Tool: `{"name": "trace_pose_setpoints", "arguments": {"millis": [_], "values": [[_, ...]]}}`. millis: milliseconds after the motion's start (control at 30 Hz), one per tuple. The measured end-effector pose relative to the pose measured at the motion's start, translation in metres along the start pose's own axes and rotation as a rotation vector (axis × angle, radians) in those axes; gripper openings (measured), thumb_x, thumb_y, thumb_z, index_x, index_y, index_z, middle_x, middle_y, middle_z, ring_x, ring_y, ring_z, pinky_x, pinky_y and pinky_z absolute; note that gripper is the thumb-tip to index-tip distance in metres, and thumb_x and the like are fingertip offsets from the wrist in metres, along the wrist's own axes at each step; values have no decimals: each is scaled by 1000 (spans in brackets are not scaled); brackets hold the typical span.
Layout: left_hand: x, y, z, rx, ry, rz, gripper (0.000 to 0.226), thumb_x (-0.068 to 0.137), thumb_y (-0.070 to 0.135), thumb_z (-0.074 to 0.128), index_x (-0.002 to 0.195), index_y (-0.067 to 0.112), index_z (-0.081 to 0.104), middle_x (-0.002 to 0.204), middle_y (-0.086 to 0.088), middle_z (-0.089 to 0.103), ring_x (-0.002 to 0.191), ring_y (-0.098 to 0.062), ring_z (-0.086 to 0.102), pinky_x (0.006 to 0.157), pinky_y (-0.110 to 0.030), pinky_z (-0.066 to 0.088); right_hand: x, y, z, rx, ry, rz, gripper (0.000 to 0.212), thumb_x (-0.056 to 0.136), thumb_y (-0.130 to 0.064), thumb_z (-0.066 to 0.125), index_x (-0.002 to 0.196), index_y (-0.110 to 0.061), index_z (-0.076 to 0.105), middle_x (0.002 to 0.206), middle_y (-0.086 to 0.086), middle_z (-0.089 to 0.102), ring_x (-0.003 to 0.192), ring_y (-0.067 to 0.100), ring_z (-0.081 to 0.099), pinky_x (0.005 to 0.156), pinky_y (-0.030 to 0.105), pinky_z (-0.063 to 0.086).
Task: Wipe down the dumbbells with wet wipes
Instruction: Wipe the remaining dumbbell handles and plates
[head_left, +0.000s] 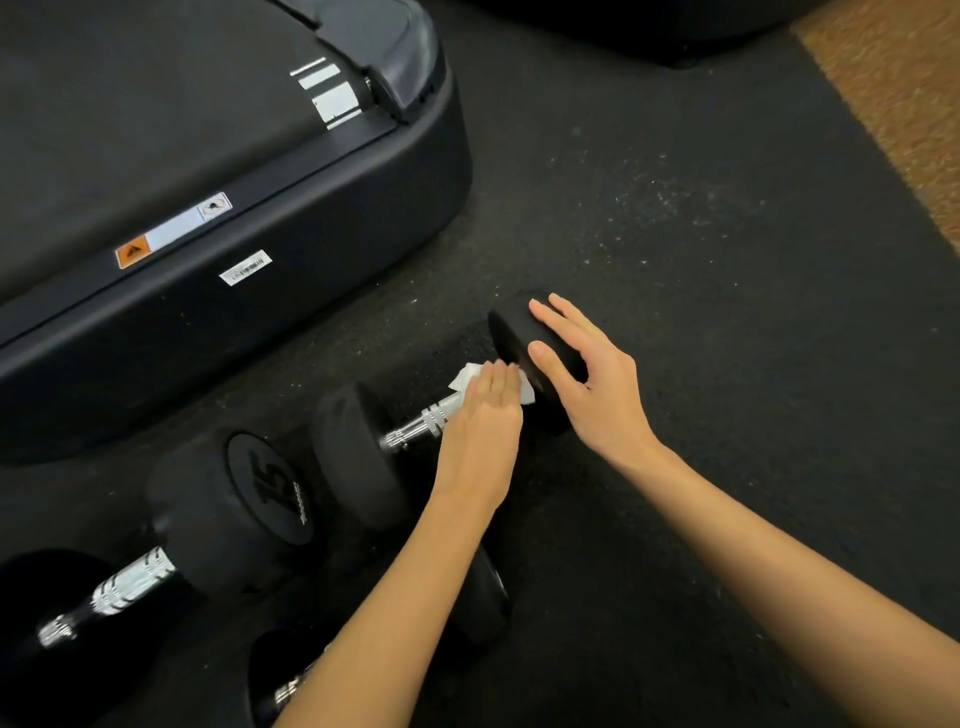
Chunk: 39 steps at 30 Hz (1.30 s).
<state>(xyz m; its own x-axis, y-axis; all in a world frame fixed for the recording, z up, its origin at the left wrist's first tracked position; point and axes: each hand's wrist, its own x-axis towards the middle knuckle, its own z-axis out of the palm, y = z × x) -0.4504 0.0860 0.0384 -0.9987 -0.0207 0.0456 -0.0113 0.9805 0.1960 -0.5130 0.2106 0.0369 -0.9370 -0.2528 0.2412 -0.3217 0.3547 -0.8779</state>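
**Mostly hidden: a wipe under my left palm, a dumbbell head under my right**

Down on the dark rubber floor (701, 260), from the head camera, my left hand (480, 431) lies flat with fingers straight and together, pressing a white wet wipe (467, 375) where the chrome handle (421, 423) meets the far head of the dumbbell (358, 457). Only the wipe's crumpled edges show past my fingertips; the rest is covered. My right hand (587, 379) cups that far head, thumb on its near face and fingers curled over the top, hiding much of it. A second dumbbell (228, 499), marked 15, lies just to the left, its lower head lost in shadow. A third dumbbell (467, 603) sits under my left forearm, largely hidden and cut by the bottom edge. A black treadmill base (291, 291) fills the upper left, its stickers too small to read.
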Motion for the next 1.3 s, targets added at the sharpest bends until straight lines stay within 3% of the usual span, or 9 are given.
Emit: {"name": "trace_pose_setpoints", "arguments": {"millis": [133,233,400,533,667,800,933,1100,1300], "values": [[-2,-9,-4,8,-42,74,60,99,-1,43,154,12,23,161,-7,26,149,-19,23,116,-30,27,-3,-1,-1,5,9,-2,43,96,-32,55,139,-30,50,151,-9,39,132,-11,28,81,-1,37],[17,-13,-10,-84,-15,-63,44,102,9,45,145,15,44,135,-11,59,119,-27,58,98,-38,46,0,-3,-1,16,-6,13,44,97,-31,55,140,-27,49,152,-6,39,135,-4,28,82,-9,28],[48,-25,-11,-342,-90,-320,33,102,19,46,75,7,62,76,-9,60,76,-27,60,65,-34,41,-1,-3,-1,27,-5,12,43,96,-31,56,139,-28,50,152,-7,39,136,-3,29,81,-6,31],[42,-26,-2,-357,-31,-334,33,99,11,47,68,1,52,67,-9,54,73,-34,58,61,-36,36,-3,-1,-3,1,-15,-3,44,97,-33,55,140,-29,49,152,-9,37,128,-13,28,77,3,40],[17,-18,-8,-157,38,-115,38,98,4,47,129,21,61,114,-11,69,101,-33,65,86,-42,50,1,0,-2,-13,-28,7,44,97,-36,53,140,-32,48,152,-10,37,137,-1,32,77,4,41],[6,-20,-6,13,-28,47,61,97,1,46,153,17,30,160,-1,30,145,-16,32,109,-30,36,4,0,-2,-19,-25,9,44,96,-35,54,140,-32,49,152,-9,38,137,1,34,81,4,40],[-3,-19,1,191,6,166,61,62,8,83,121,8,68,126,-6,67,118,-16,63,86,-25,54,2,1,-2,-7,-13,6,43,96,-35,56,138,-32,51,151,-9,39,131,-5,37,72,9,41],[4,-18,-4,-250,89,-11,35,95,34,61,122,12,68,134,-6,62,123,-21,58,101,-36,45,3,0,1,2,8,1,42,96,-35,56,137,-32,52,150,-8,42,133,3,42,70,7,40],[11,-24,4,-501,286,-179,22,85,12,74,107,10,73,110,-2,70,105,-13,63,97,-25,46,3,1,2,22,17,14,41,95,-36,56,137,-33,53,150,-8,41,137,5,38,66,6,40]]}}
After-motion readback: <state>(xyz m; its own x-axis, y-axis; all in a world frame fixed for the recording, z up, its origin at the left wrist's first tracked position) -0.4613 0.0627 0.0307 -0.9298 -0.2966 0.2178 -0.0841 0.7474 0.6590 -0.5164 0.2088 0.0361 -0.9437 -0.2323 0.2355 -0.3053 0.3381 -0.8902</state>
